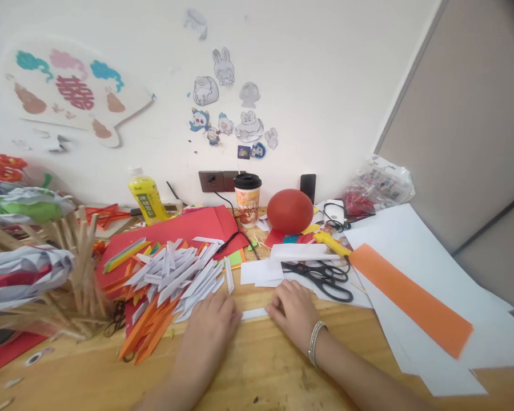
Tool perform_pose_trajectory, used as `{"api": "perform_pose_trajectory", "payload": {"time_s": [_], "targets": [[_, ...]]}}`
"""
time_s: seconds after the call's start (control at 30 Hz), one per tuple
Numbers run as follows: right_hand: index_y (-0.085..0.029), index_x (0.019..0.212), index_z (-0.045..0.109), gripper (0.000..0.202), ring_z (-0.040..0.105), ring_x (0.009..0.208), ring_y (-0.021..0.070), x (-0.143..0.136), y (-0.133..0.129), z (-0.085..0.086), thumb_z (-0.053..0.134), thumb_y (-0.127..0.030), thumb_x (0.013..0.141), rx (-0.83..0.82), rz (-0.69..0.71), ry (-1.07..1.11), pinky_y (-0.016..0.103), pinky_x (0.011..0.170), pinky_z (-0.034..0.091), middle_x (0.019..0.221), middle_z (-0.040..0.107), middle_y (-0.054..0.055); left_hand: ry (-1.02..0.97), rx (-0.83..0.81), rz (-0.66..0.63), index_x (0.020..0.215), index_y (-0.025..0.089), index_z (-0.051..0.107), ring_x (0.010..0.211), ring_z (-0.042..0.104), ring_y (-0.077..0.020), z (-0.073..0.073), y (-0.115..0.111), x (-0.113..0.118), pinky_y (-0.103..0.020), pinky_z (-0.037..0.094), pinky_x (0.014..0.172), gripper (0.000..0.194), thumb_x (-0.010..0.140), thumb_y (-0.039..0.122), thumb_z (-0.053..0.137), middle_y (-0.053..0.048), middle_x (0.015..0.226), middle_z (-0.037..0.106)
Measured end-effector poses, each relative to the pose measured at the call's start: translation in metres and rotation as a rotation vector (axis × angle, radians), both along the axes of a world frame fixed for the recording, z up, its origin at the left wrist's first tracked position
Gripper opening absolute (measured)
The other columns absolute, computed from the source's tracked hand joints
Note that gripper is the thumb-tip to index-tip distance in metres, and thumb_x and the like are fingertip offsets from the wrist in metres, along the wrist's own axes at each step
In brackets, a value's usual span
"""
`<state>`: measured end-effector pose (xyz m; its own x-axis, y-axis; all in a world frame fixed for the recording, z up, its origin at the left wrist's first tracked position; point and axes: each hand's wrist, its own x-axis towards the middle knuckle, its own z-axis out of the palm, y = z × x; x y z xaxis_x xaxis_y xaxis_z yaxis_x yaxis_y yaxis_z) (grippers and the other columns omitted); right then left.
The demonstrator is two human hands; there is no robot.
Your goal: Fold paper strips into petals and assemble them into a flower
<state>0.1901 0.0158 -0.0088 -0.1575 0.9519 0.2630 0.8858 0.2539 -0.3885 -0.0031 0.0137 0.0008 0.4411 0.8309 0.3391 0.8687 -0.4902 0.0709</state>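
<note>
A narrow white paper strip (255, 313) lies flat near the front of the wooden table. My left hand (211, 326) has its fingers curled at the strip's left end. At the right end, my right hand (294, 313) pinches it between thumb and fingers, a beaded bracelet (314, 342) on that wrist. Left of my left hand is a pile of folded white paper pieces (177, 271), with folded orange pieces (154, 331) below it. Black scissors (325, 279) rest just beyond my right hand, beside small white paper sheets (261, 272).
A red balloon (290, 211), a lidded cup (247, 202) and a yellow bottle (146, 197) stand toward the wall. Large white sheets (394, 228) and an orange strip (411, 299) lie right, near a yellow glue gun (332, 242). Wooden sticks (83, 268) crowd the left.
</note>
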Motion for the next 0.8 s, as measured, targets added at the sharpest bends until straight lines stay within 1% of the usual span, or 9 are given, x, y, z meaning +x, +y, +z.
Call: {"api": "perform_pose_trajectory", "payload": {"time_s": [0.1, 0.13, 0.17, 0.27, 0.37, 0.47, 0.6, 0.73, 0.8], "targets": [[-0.019, 0.083, 0.059, 0.005, 0.048, 0.081, 0.0183, 0.000, 0.000, -0.001, 0.060, -0.020, 0.079, 0.020, 0.065, -0.041, 0.029, 0.069, 0.033, 0.084, 0.057, 0.002, 0.029, 0.169, -0.342, 0.110, 0.019, 0.056, 0.106, 0.055, -0.0210, -0.013, -0.001, -0.001, -0.038, 0.045, 0.090, 0.030, 0.090, 0.012, 0.036, -0.007, 0.113, 0.063], [-0.020, 0.089, 0.059, 0.009, 0.048, 0.083, 0.0183, 0.000, 0.000, -0.002, 0.059, -0.018, 0.081, 0.024, 0.089, -0.046, 0.029, 0.070, 0.033, 0.087, 0.057, 0.002, 0.050, 0.177, -0.445, 0.117, 0.021, 0.053, 0.111, 0.053, -0.0186, -0.018, -0.001, -0.001, -0.034, 0.044, 0.093, 0.034, 0.090, 0.011, 0.034, -0.005, 0.118, 0.061], [-0.022, 0.093, 0.060, 0.012, 0.047, 0.084, 0.0183, 0.000, 0.001, -0.003, 0.057, -0.018, 0.081, 0.023, 0.101, -0.045, 0.029, 0.071, 0.032, 0.088, 0.057, 0.002, 0.071, 0.165, -0.490, 0.122, 0.021, 0.049, 0.114, 0.052, -0.0171, -0.022, -0.001, -0.002, -0.032, 0.044, 0.094, 0.038, 0.090, 0.009, 0.033, -0.005, 0.123, 0.059], [-0.027, 0.094, 0.061, 0.013, 0.047, 0.085, 0.0185, 0.003, 0.001, -0.004, 0.058, -0.023, 0.082, -0.001, 0.058, 0.004, 0.029, 0.071, 0.032, 0.088, 0.055, 0.001, 0.094, 0.071, -0.450, 0.130, 0.021, 0.043, 0.114, 0.053, -0.0171, -0.026, -0.002, -0.007, -0.031, 0.046, 0.093, 0.043, 0.088, 0.013, 0.036, -0.006, 0.128, 0.053], [-0.028, 0.090, 0.061, 0.010, 0.047, 0.086, 0.0183, 0.006, 0.001, -0.004, 0.060, -0.025, 0.081, -0.029, 0.028, 0.073, 0.029, 0.071, 0.031, 0.088, 0.055, 0.000, 0.109, -0.023, -0.392, 0.128, 0.020, 0.047, 0.109, 0.057, -0.0206, -0.020, -0.006, -0.019, -0.032, 0.049, 0.091, 0.044, 0.085, 0.024, 0.046, -0.008, 0.126, 0.055], [-0.027, 0.086, 0.061, 0.010, 0.047, 0.086, 0.0176, 0.008, 0.001, -0.003, 0.060, -0.021, 0.079, -0.055, 0.025, 0.116, 0.029, 0.072, 0.031, 0.087, 0.055, -0.001, 0.079, -0.063, -0.339, 0.126, 0.025, 0.049, 0.105, 0.060, -0.0201, -0.014, -0.009, -0.035, -0.031, 0.051, 0.088, 0.042, 0.084, 0.023, 0.046, -0.003, 0.124, 0.056], [-0.025, 0.084, 0.061, 0.012, 0.047, 0.088, 0.0172, 0.009, 0.001, -0.002, 0.060, -0.016, 0.077, -0.072, 0.021, 0.156, 0.029, 0.073, 0.031, 0.087, 0.056, -0.002, 0.068, -0.032, -0.324, 0.125, 0.029, 0.050, 0.104, 0.061, -0.0198, -0.012, -0.009, -0.045, -0.031, 0.051, 0.088, 0.044, 0.082, 0.017, 0.047, 0.001, 0.122, 0.057], [-0.022, 0.077, 0.061, 0.010, 0.048, 0.087, 0.0172, 0.008, 0.001, -0.001, 0.059, -0.012, 0.075, -0.075, -0.011, 0.182, 0.029, 0.073, 0.031, 0.085, 0.058, -0.001, 0.076, 0.065, -0.395, 0.116, 0.025, 0.058, 0.097, 0.064, -0.0200, -0.007, -0.007, -0.037, -0.033, 0.050, 0.089, 0.039, 0.080, 0.015, 0.048, -0.002, 0.114, 0.064], [-0.020, 0.073, 0.060, 0.006, 0.049, 0.084, 0.0171, 0.006, 0.001, -0.001, 0.059, -0.014, 0.075, -0.074, -0.037, 0.185, 0.029, 0.072, 0.031, 0.082, 0.058, -0.001, 0.100, 0.097, -0.419, 0.111, 0.022, 0.061, 0.095, 0.065, -0.0195, -0.004, -0.009, -0.031, -0.033, 0.050, 0.089, 0.034, 0.080, 0.016, 0.048, -0.004, 0.111, 0.066]]}}
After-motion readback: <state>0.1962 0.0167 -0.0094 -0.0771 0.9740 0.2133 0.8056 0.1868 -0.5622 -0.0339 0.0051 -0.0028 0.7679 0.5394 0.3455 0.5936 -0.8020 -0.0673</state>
